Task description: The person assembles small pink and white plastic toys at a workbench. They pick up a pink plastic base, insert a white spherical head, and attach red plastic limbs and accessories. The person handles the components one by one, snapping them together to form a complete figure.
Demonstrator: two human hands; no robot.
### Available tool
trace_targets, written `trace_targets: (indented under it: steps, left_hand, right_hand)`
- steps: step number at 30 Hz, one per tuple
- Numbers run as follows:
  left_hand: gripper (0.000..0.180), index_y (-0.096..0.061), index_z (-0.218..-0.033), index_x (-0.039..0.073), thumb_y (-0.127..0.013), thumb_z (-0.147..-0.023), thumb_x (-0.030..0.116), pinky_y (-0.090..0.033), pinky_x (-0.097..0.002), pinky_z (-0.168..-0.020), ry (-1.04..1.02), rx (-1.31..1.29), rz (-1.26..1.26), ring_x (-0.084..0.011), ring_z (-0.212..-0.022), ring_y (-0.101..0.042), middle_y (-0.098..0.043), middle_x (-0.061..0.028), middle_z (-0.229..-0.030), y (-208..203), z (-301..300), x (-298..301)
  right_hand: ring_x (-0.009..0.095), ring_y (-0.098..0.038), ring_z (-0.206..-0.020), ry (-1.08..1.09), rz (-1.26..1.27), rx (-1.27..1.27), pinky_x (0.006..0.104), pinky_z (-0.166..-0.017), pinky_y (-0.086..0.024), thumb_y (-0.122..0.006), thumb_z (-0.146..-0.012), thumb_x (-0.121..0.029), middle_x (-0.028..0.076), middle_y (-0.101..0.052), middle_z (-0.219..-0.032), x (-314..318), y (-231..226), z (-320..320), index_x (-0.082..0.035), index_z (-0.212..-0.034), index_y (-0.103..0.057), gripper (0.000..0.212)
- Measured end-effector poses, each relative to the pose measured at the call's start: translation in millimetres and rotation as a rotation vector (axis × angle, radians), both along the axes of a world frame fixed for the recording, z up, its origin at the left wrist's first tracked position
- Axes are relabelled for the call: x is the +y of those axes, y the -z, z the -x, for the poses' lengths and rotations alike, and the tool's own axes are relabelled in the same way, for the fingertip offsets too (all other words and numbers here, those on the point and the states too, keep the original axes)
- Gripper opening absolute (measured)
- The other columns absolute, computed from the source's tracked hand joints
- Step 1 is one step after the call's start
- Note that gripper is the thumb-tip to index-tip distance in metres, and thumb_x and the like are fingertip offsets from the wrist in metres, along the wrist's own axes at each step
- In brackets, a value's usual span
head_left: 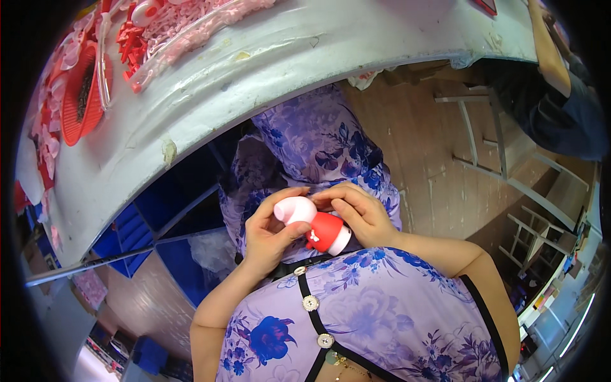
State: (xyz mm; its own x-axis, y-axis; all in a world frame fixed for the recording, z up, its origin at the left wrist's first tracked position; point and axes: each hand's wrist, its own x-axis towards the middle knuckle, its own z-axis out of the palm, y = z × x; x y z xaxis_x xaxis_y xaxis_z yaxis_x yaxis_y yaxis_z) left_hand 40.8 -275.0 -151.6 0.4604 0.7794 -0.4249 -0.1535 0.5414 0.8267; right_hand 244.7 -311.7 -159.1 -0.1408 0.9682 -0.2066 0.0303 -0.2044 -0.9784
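Note:
A small toy figure [328, 230] with a pale pink, snouted head and a red body lies tilted in front of my lap. Its head points to the left, and its white base faces down and right. My left hand [270, 229] grips it by the head, thumb across the near side and fingers around the far side. Against the far side of the head, the fingertips of my right hand [366, 216] are bent in, with the thumb pressed near the index finger. Whatever those right fingers hold, if anything, is hidden.
A white-covered table [235, 83] curves across the far side. On it are a red basket [83, 95] of small dark pieces and a clear tray [191, 41] of pink and red parts. Blue bins [184, 254] stand below left. Another person's arm [552, 54] shows far right, near metal stool frames [484, 134].

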Motion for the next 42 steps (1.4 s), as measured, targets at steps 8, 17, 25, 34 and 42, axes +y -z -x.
trace_targets:
  steps: [8,17,25,34,42]
  left_hand:
    - [0.053,-0.055,-0.115,-0.002,-0.08,-0.069,0.002,-0.049,-0.0333,-0.089,-0.192,0.339,-0.725,-0.0239,-0.103,-0.06,-0.056,-0.0167,-0.116,-7,-10,6]
    - [0.083,-0.025,-0.141,0.002,-0.076,-0.077,0.013,-0.046,-0.038,-0.096,-0.243,0.017,-0.577,-0.0285,-0.116,-0.053,-0.044,-0.0208,-0.133,-45,-25,39]
    - [0.067,-0.028,-0.139,-0.005,-0.066,-0.085,0.006,-0.039,-0.0375,-0.102,-0.276,0.05,-0.947,-0.0261,-0.125,-0.043,-0.039,-0.0211,-0.139,-92,-21,109]
    - [0.036,-0.052,-0.124,-0.002,-0.061,-0.091,0.011,-0.049,-0.0283,-0.087,-0.319,-0.176,-0.762,-0.0126,-0.101,-0.059,-0.063,-0.008,-0.11,-152,-29,229]
    - [0.03,-0.051,-0.121,0.0,-0.055,-0.095,0.015,-0.05,-0.0304,-0.09,-0.285,-0.285,-0.776,-0.0168,-0.105,-0.059,-0.059,-0.0102,-0.115,-164,-19,288]
  right_hand:
    - [0.028,-0.056,-0.105,-0.075,-0.281,-0.169,0.0351,-0.09,-0.046,-0.082,-0.069,-0.018,0.012,-0.058,-0.115,16,-10,1,-0.003,-0.121,-0.055,0.06]
    - [0.02,-0.053,-0.114,0.03,-0.097,0.29,0.0327,-0.098,-0.042,-0.077,-0.076,-0.012,0.012,-0.053,-0.124,42,-35,9,-0.004,-0.129,-0.041,0.064]
    - [0.015,-0.049,-0.114,0.005,-0.318,0.494,0.0295,-0.095,-0.042,-0.067,-0.086,-0.01,0.009,-0.046,-0.123,121,-95,17,-0.003,-0.132,-0.04,0.054]
    - [0.011,-0.054,-0.098,-0.014,-0.49,0.529,0.0258,-0.087,-0.045,-0.055,-0.096,-0.026,0.008,-0.056,-0.11,254,-147,30,-0.001,-0.129,-0.039,0.045]
    - [0.011,-0.058,-0.099,-0.105,-0.496,0.578,0.0255,-0.086,-0.047,-0.063,-0.09,-0.017,0.008,-0.062,-0.111,319,-157,41,0.0,-0.131,-0.046,0.048]
